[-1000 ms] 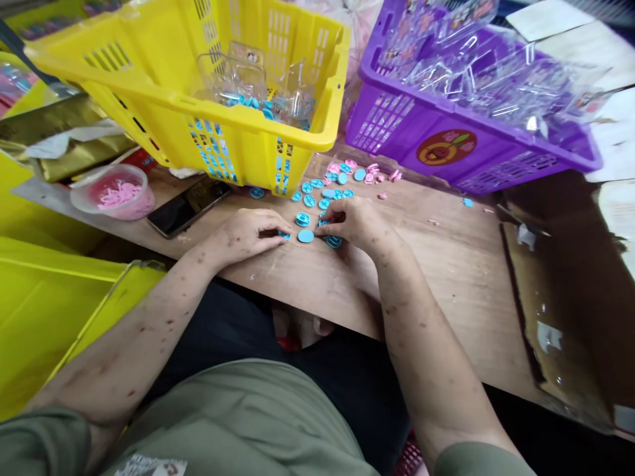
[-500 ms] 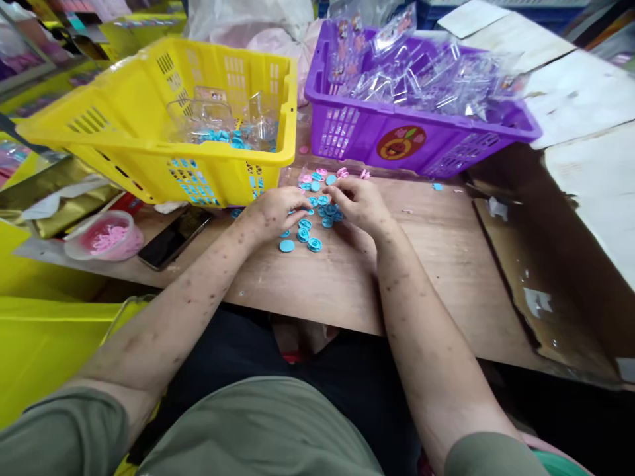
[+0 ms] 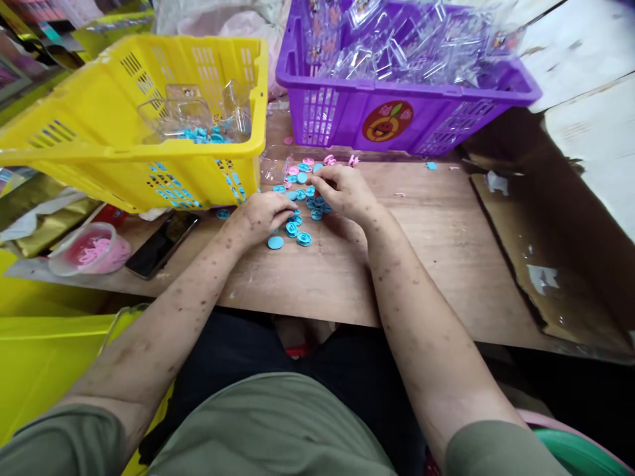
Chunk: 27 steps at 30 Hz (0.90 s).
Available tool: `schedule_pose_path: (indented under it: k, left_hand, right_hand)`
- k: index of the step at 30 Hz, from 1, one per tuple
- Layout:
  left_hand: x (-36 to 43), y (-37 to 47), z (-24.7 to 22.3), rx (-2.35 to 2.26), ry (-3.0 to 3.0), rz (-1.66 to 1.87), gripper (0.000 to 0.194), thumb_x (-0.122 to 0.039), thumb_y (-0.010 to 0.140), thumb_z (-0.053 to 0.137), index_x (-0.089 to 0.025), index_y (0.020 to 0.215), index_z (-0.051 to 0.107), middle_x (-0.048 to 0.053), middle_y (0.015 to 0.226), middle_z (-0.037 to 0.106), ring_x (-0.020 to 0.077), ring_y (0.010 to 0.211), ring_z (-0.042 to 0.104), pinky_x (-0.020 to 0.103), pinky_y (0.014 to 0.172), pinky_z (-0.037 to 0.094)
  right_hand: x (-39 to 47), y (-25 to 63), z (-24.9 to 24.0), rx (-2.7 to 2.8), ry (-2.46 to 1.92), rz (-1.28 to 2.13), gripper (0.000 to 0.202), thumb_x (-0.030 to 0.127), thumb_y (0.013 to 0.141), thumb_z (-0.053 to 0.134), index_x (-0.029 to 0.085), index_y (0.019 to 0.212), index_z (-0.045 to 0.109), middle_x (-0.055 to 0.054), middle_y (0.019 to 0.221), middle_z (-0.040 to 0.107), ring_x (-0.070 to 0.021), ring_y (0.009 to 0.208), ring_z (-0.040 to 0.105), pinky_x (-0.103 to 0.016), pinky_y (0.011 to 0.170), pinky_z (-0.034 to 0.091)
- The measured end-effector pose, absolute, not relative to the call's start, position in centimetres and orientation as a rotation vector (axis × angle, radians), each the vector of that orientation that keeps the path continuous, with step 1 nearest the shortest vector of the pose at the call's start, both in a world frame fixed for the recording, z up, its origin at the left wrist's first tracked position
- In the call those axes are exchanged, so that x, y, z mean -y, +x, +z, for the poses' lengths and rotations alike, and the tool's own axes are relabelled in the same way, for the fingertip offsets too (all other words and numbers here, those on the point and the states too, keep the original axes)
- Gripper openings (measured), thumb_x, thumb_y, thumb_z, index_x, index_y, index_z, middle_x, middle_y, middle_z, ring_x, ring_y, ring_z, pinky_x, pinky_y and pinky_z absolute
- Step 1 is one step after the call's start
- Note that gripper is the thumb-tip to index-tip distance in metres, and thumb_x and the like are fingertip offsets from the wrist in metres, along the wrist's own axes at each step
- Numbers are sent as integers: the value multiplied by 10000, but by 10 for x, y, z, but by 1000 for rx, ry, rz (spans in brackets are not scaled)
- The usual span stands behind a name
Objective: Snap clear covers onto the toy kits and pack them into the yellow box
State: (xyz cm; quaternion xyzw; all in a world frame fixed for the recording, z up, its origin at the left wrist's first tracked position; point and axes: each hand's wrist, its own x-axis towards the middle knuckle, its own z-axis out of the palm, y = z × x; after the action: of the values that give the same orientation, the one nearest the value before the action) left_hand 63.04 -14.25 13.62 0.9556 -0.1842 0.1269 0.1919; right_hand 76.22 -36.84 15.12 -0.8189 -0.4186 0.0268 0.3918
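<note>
Small round blue plastic pieces [image 3: 304, 238] lie scattered on the wooden table, some flat discs and some with a ridged, hollow side. My left hand [image 3: 258, 217] rests low at the left of this pile, thumb and fingers pressed together over blue pieces; what they hold, if anything, is hidden. On the other side, my right hand [image 3: 344, 190] reaches over the pile with its fingers bent towards the thumb. I cannot make out anything between those fingertips. Several pink pieces [image 3: 329, 160] lie just beyond the blue ones.
A yellow basket [image 3: 198, 155] with clear plastic cases and blue pieces stands at the back left. Beside it is a purple basket [image 3: 342, 119] full of clear packages. A phone [image 3: 163, 246] and a tub of pink parts [image 3: 114, 250] lie left; cardboard [image 3: 526, 264] edges the right.
The view has shifted, so the baskets and table appear further left and higher. My hands stay at the pile, the right fingertips now a little further back from the left ones.
</note>
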Motion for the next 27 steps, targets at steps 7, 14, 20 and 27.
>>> schedule_pose_path:
  k: [7,14,20,27]
  left_hand:
    - [143,628,136,551,2639,360,222,-254,1102,676,-231,1229,857,74,1210,883,270,1152,831,425,1083,654]
    - [140,634,128,699,2520,386,161,-255,1084,703,-204,1060,854,93,1134,867,247,1081,825,397,1029,664]
    - [136,624,149,644,2529,278,269,-178,1036,644,-213,1209,847,94,1267,873,266,1208,826,411,1117,650]
    - [153,540,154,156,2527,648,83,-237,1074,672,-231,1113,745,83,1130,830,283,1083,796,439,1033,655]
  right_hand:
    - [370,762,151,1060,-2069,43,348,378,1128,639,235,822,721,-36,810,716,-231,803,608,-376,788,463]
    - [367,758,157,1108,-2117,49,349,302,1129,604,228,800,699,-34,776,697,-219,767,598,-368,776,449]
    - [371,714,160,1111,-2048,-107,258,288,1134,532,219,1192,774,-125,1190,807,-310,1145,712,-442,1054,550]
    - [357,672,120,1468,-2008,-99,381,240,1116,569,237,1470,711,-212,1633,603,-394,1561,536,-646,1330,450]
